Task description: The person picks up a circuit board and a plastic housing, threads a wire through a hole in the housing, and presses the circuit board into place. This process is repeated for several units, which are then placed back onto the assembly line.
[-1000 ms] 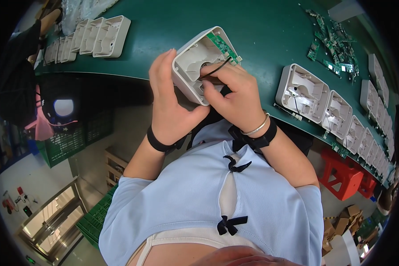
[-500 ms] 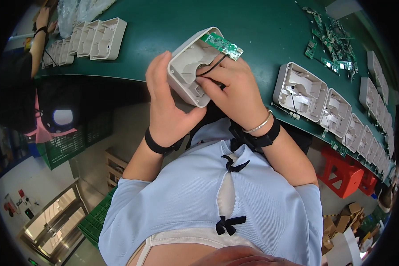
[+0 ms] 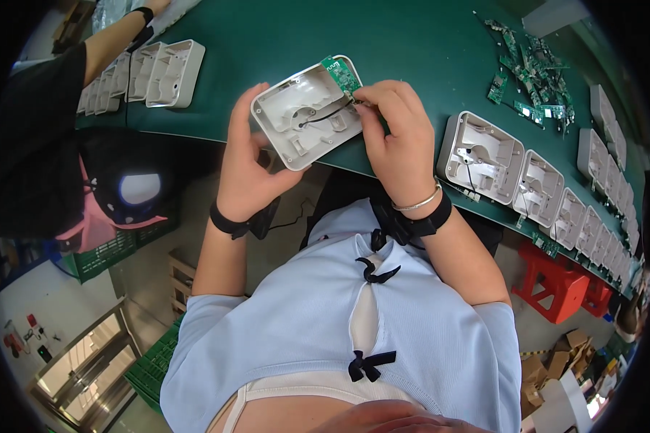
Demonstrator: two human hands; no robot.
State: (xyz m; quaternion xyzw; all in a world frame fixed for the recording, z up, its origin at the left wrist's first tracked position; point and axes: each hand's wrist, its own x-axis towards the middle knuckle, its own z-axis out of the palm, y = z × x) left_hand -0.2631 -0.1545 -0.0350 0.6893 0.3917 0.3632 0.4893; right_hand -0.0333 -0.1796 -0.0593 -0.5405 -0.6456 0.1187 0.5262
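Observation:
My left hand (image 3: 249, 169) grips a white plastic housing (image 3: 278, 123) by its left side, thumb at the lower edge. The housing is tilted above the table's near edge, its hollow inside facing up. A small green circuit board (image 3: 341, 75) lies across its upper right rim. From a hole in the housing's inner wall a thin black cable (image 3: 323, 117) runs to the board's lower end. There my right hand (image 3: 401, 144) pinches with thumb and fingers, at the board's end where the cable meets it. The fingertips partly hide that joint.
On the green table (image 3: 282, 32), a row of white housings (image 3: 482, 155) with cables and boards stands at right. Loose circuit boards (image 3: 534, 68) are heaped at the far right. More housings (image 3: 175, 72) stand at left, where another person's arm (image 3: 119, 43) reaches across. A red stool (image 3: 552, 285) is below.
The housing has turned flatter, showing its inside. My right hand has come out of it, to the board's end at the right rim. The other person's arm has reached farther over the table.

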